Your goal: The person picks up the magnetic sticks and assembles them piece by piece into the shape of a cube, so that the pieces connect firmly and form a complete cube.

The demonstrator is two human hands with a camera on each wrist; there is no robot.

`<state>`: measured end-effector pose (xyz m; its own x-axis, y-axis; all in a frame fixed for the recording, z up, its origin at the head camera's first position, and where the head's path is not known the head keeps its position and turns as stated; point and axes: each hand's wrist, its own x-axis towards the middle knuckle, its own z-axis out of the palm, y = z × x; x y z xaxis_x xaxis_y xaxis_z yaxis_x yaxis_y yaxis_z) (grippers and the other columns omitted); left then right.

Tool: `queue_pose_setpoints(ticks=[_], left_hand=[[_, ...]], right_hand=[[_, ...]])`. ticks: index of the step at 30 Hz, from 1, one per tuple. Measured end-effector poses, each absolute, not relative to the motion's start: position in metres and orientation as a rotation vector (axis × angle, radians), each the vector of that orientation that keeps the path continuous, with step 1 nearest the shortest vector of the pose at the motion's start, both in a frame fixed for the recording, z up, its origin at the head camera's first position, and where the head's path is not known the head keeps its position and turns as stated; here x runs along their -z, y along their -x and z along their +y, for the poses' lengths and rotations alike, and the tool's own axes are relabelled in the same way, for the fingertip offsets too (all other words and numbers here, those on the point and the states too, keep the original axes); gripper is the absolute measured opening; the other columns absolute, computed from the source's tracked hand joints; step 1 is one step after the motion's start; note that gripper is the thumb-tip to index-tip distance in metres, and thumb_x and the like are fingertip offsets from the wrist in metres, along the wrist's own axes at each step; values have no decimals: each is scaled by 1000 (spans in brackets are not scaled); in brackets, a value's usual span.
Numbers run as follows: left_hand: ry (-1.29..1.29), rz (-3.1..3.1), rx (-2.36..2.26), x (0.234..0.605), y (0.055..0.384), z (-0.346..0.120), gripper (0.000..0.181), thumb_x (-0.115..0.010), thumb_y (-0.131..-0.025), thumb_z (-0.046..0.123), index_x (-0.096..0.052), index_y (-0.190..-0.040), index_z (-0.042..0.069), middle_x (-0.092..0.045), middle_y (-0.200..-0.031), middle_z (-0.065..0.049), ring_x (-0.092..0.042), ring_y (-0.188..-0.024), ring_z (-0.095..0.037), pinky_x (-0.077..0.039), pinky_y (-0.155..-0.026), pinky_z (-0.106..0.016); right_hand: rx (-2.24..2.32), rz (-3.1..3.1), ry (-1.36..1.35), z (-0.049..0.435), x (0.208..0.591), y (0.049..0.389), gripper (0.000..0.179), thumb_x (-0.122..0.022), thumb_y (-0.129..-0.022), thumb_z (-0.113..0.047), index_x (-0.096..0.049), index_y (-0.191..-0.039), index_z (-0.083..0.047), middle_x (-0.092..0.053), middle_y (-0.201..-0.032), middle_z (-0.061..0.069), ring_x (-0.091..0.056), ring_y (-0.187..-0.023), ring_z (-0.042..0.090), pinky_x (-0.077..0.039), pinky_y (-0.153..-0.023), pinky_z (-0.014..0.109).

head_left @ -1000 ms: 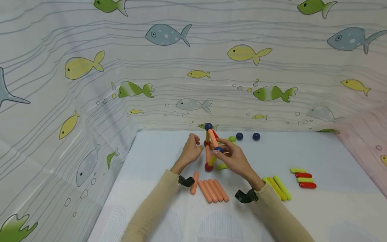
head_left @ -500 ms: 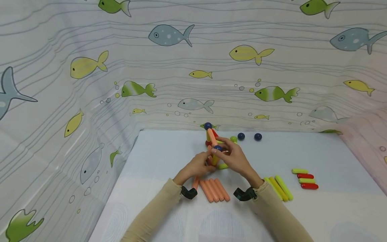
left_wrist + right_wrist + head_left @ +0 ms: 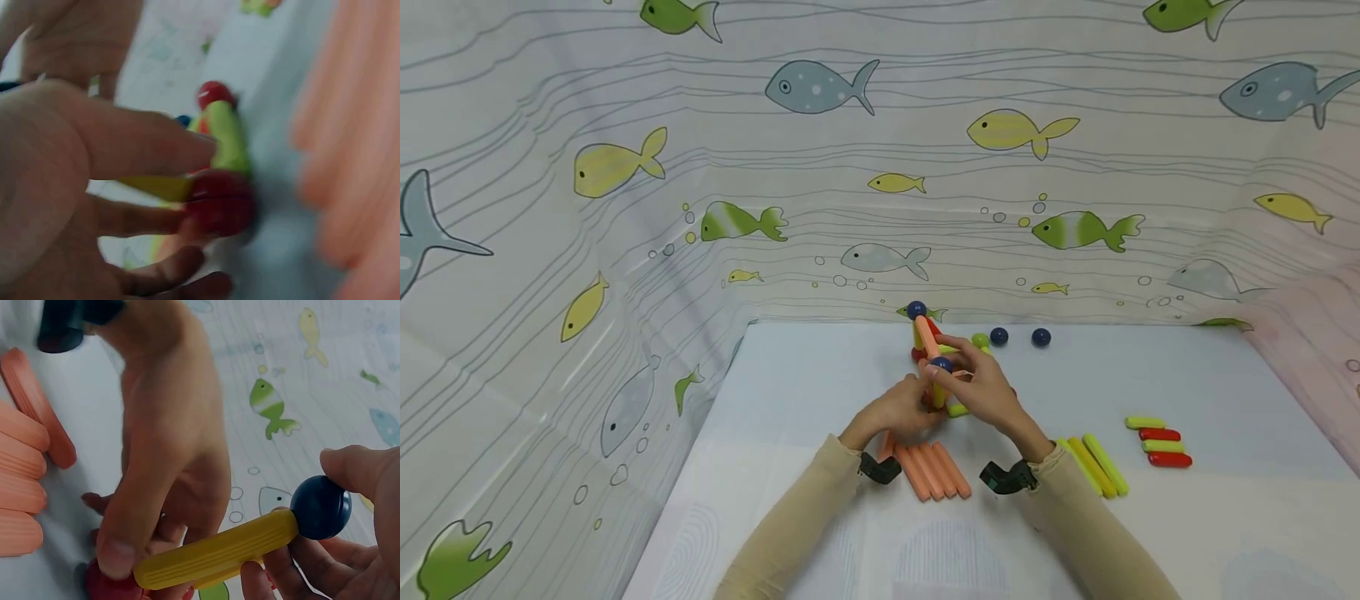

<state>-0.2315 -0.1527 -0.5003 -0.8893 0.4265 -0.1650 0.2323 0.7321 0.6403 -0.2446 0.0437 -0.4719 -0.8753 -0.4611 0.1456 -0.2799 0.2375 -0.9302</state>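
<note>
One multicoloured, plastic-looking ball-and-rod frame (image 3: 928,337) on the white table (image 3: 812,367). Right hand (image 3: 985,387) pinches its glossy dark-blue ball (image 3: 322,507); left hand (image 3: 898,408), the glossy red ball (image 3: 222,203) low down. Judged light, stiff, slippery; best gripped there, lest it separate.

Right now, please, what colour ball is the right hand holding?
The ball is dark blue; best view: right wrist.

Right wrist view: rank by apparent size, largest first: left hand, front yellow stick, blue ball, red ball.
1. Left hand
2. Front yellow stick
3. Blue ball
Unranked: red ball. The left hand covers part of it and the frame edge cuts it, so its size against the blue ball is unsure.
</note>
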Motion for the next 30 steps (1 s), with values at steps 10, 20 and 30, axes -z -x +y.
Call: queue_pose_setpoints(ticks=[10, 20, 30], left_hand=[[-474, 2570, -1234, 494, 268, -155, 32, -55, -106, 6, -64, -136, 1, -69, -106, -16, -61, -73, -17, -50, -62, -27], [-435, 2786, -1049, 517, 286, -140, 24, -67, -104, 21, -73, -118, 3, -75, -94, -13, -63, -77, -16, -51, -72, -28], [-366, 2722, -1169, 519, 284, -143, 17, -68, -99, 10, -75, -113, 4, -70, -86, -5, -59, -69, -15, -47, -61, -26]], right_hand=[[1727, 2332, 705, 45, 473, 246, 61, -75, -101, -35, -52, -155, -19, -77, -126, 11, -73, -108, 25, -59, -96, 45], [1744, 2298, 710, 46, 472, 244, 60, -74, -102, -33, -52, -155, -20, -76, -128, 13, -73, -108, 29, -60, -87, 44], [1741, 2298, 688, 47, 472, 244, 58, -73, -102, -32, -53, -155, -19, -76, -127, 13, -72, -106, 28, -58, -86, 40]])
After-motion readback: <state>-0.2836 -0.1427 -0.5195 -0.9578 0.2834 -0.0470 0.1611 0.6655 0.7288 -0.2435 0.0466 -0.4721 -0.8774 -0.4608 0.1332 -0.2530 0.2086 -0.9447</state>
